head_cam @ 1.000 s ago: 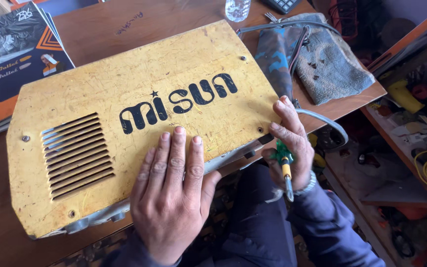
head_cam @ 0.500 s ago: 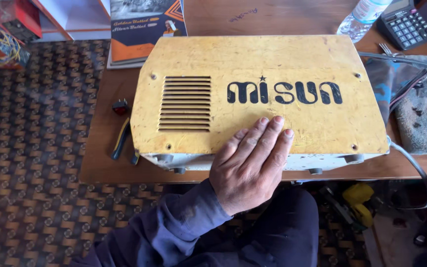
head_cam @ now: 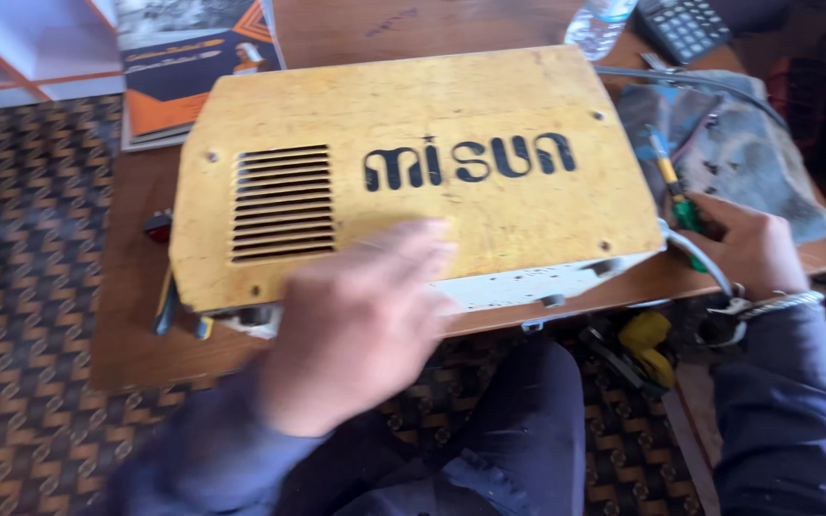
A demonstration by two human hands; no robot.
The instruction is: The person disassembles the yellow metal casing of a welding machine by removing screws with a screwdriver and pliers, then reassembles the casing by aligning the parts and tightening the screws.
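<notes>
1. The yellow metal box (head_cam: 413, 172) in front of you is scuffed and worn, with a block of vent slots (head_cam: 282, 203) toward its left end, black lettering across the middle and a screw near each corner.
2. It lies flat on the wooden table (head_cam: 136, 325), long axis running left to right, vent end slightly nearer you.
3. Your left hand (head_cam: 356, 325) is blurred at the box's near edge, fingers spread wide and flat, gripping nothing.
4. Your right hand (head_cam: 752, 250), off the box's right end, is closed around a screwdriver (head_cam: 673, 186) with a green and yellow handle.
5. Beyond the box's far left corner lies a rectangular orange and dark blue booklet (head_cam: 193, 67); beyond its far right corner stand a clear bottle (head_cam: 599, 24) and a calculator (head_cam: 685, 27).
</notes>
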